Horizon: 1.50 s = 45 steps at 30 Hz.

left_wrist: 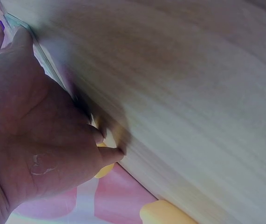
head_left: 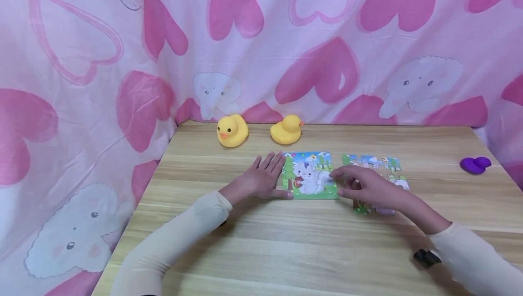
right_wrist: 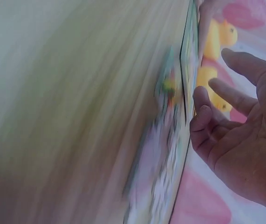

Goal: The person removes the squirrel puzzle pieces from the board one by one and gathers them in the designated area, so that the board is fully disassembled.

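Note:
A square picture board (head_left: 308, 185) printed with a white squirrel lies flat on the table. Along its left side rests my left hand (head_left: 261, 180), fingers stretched away from me and the thumb at the lower left corner. By the opposite side hovers my right hand (head_left: 373, 187), thumb and index finger apart with nothing between them. Beneath and around this hand lie jigsaw pieces (head_left: 393, 164), partly hidden by it. In the right wrist view, the right hand (right_wrist: 249, 126) has its thumb and index finger extended and the other fingers bent, above the pieces (right_wrist: 153, 154).
Two yellow rubber ducks (head_left: 233, 131) (head_left: 286, 130) stand behind the board near the table's back edge. A small purple duck (head_left: 474, 165) sits far right. A pink curtain (head_left: 253, 60) with hearts hangs behind and left of the wooden table (head_left: 286, 250).

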{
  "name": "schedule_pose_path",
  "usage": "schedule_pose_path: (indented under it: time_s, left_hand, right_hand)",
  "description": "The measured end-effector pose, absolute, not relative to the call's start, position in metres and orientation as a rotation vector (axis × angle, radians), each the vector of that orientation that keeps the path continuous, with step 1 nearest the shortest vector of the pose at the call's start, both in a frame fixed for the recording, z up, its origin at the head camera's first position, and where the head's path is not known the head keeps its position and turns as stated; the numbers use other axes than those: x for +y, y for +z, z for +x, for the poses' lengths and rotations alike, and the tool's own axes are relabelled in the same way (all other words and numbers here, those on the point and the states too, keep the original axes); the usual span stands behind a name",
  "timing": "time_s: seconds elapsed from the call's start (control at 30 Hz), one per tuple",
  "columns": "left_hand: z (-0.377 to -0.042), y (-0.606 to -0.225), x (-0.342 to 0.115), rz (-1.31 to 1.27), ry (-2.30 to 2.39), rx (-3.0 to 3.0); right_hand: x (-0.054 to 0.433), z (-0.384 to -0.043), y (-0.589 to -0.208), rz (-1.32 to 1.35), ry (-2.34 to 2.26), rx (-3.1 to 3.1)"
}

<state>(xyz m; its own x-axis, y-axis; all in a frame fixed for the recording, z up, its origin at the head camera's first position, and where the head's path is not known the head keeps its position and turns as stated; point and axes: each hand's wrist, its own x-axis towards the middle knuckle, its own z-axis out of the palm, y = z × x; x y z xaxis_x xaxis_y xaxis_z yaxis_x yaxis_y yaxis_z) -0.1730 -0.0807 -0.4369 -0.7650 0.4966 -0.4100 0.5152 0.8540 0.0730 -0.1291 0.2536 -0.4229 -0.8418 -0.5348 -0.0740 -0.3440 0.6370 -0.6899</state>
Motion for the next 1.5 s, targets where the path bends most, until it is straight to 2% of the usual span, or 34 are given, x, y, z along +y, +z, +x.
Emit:
schedule_pose_path:
  time_s: [0.67,1.23,1.5]
  left_hand:
    - [-0.169,-0.432,-0.081,0.769,-0.085,2.629]
    - [-0.169,-0.433,-0.079,0.752,-0.091,2.625]
    - [-0.172,-0.437,-0.079,0.737,-0.101,2.615]
  right_hand:
    - [0.216,-0.13,-0.432,-0.623,-0.906,2.638]
    - [0.204,-0.136,-0.43,-0.501,-0.794,2.673]
    - [0.208,-0.14,-0.427,-0.529,-0.788,2.632]
